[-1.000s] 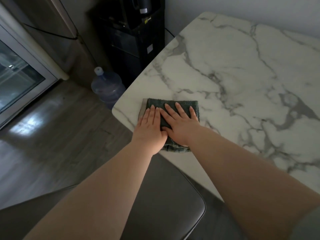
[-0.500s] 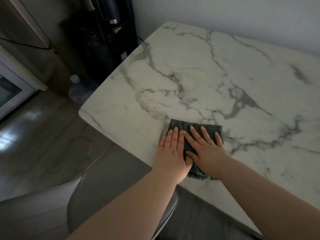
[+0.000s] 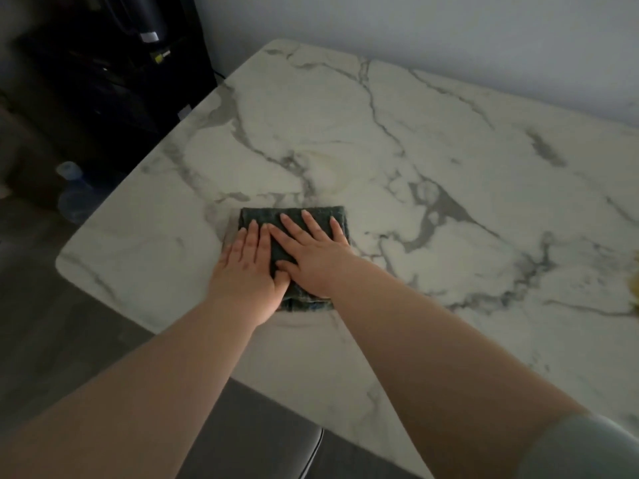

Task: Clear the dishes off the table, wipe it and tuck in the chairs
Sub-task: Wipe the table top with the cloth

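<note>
A folded dark green cloth point(image 3: 266, 216) lies flat on the white marble table point(image 3: 415, 150), some way in from the near left corner. My left hand point(image 3: 247, 271) presses on the cloth's left part with straight fingers. Beside it my right hand point(image 3: 316, 257) lies flat on the cloth's right part, fingers spread. Both hands cover most of the cloth. A grey chair seat point(image 3: 249, 437) shows below my arms at the table's near edge.
A black water dispenser point(image 3: 114, 74) stands against the wall left of the table, with a blue water bottle point(image 3: 74, 198) on the dark floor next to it. Something yellow point(image 3: 634, 288) shows at the right edge of the table.
Both hands have pushed the cloth away from the near left corner, farther onto the table and to the right. The view has shifted right with them.
</note>
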`<state>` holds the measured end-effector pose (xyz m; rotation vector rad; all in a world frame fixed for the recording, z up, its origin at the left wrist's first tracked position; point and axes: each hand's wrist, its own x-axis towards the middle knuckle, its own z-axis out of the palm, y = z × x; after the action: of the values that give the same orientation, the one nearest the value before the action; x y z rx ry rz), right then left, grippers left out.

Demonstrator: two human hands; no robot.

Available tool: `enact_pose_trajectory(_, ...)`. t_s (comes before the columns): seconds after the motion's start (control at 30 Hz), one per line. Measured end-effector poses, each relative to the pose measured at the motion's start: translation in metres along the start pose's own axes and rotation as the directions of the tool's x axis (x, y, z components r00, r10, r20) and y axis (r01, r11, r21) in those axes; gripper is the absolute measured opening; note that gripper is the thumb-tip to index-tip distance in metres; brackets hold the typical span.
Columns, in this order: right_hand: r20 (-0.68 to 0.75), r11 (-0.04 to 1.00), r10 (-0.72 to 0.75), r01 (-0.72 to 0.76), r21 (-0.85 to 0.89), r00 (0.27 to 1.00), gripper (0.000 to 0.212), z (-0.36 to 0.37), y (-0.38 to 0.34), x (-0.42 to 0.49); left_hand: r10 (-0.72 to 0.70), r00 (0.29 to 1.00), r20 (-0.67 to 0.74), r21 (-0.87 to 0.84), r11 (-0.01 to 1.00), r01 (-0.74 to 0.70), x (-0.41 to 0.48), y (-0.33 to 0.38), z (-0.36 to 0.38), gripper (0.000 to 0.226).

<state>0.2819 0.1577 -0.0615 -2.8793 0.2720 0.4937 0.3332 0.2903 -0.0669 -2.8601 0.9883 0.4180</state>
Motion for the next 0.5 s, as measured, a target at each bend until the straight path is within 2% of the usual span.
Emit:
enact_pose_trajectory(0.23,0.021,0.976,0.212,-0.212,0.046,0.977,0.061,-0.006,0.079,-0.03,0.169,0.986,0.009,-0.046,0.985,-0.168,0.037,0.083,-0.011,0.072)
enact_pose_trajectory(0.4,0.027,0.921,0.38,-0.381,0.078,0.924,0.062,0.015,0.126,-0.11,0.343,0.939,0.003,-0.071,0.937,-0.342,0.006,0.159,-0.002,0.071)
enact_pose_trajectory(0.5,0.031,0.895,0.438,-0.439,0.079,0.899,0.062,0.026,0.132,-0.142,0.409,0.912,0.035,-0.053,0.912,-0.407,-0.011,0.178,0.004,0.069)
